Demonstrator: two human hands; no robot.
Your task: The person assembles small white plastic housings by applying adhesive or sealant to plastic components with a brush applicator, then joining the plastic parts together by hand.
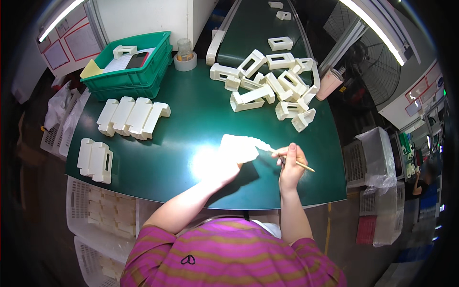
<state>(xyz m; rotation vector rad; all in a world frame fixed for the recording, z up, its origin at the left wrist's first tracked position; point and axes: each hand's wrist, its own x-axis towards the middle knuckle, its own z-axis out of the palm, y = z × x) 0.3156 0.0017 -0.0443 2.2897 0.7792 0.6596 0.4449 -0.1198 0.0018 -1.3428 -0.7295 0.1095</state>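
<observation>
In the bright glare over the green table my left hand (228, 173) grips a white plastic part (241, 147); its outline is washed out and the fingers are mostly lost in the light. My right hand (289, 173) is closed around a thin tool with a light wooden stick handle (306, 167). The tool's other end points left, close to the part's right edge; I cannot make out its tip or whether it touches. Beyond the hands lies a loose heap of cream plastic frames (266, 92).
Cream parts (139, 117) stand in a row at left, with two more (95, 160) nearer. Green stacked trays (158, 60) hold papers and a phone. A tape roll (185, 63) with a clear cup is beside them. A conveyor (258, 28) runs away behind; crates (79, 205) sit below left.
</observation>
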